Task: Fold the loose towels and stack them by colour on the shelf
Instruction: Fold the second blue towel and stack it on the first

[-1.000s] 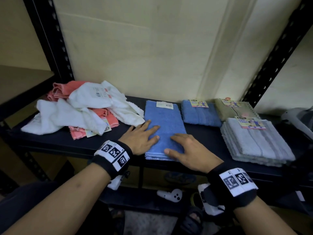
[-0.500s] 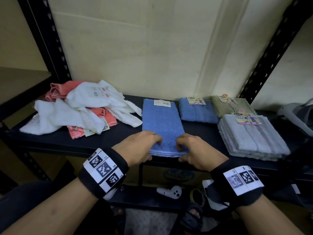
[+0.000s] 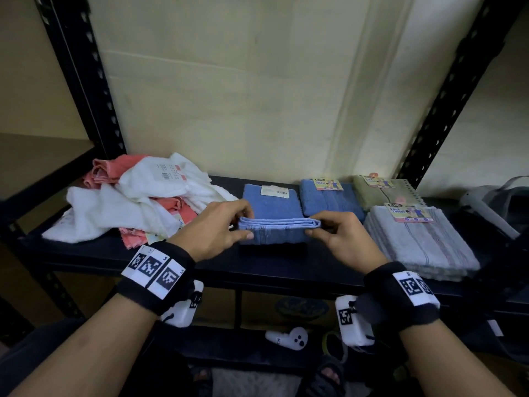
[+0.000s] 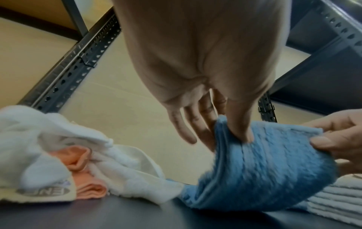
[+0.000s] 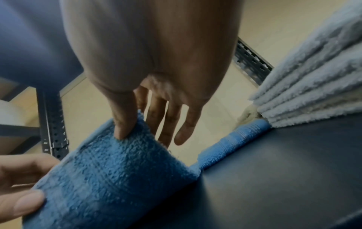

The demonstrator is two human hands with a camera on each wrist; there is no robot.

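Observation:
A light blue towel point(image 3: 272, 203) lies on the dark shelf point(image 3: 257, 270) at the middle, its near end lifted and curled back over the rest. My left hand point(image 3: 217, 227) pinches the lifted end's left corner, thumb in front of the cloth point(image 4: 260, 167). My right hand point(image 3: 340, 233) pinches the right corner the same way point(image 5: 117, 167). A loose heap of white and coral towels point(image 3: 137, 202) sits at the shelf's left. Folded towels stand to the right: a blue one point(image 3: 329, 200), a beige one point(image 3: 383, 190), and a grey stack point(image 3: 418, 242).
Black slotted uprights point(image 3: 83, 81) frame the shelf on both sides, with a cream wall behind. A white and grey headset point(image 3: 498, 202) lies at the far right. Below the shelf a white controller point(image 3: 289, 338) rests on a lower board.
Both hands went from pressing flat on the blue towel to gripping its near edge, then lifted that edge up and back toward the far end.

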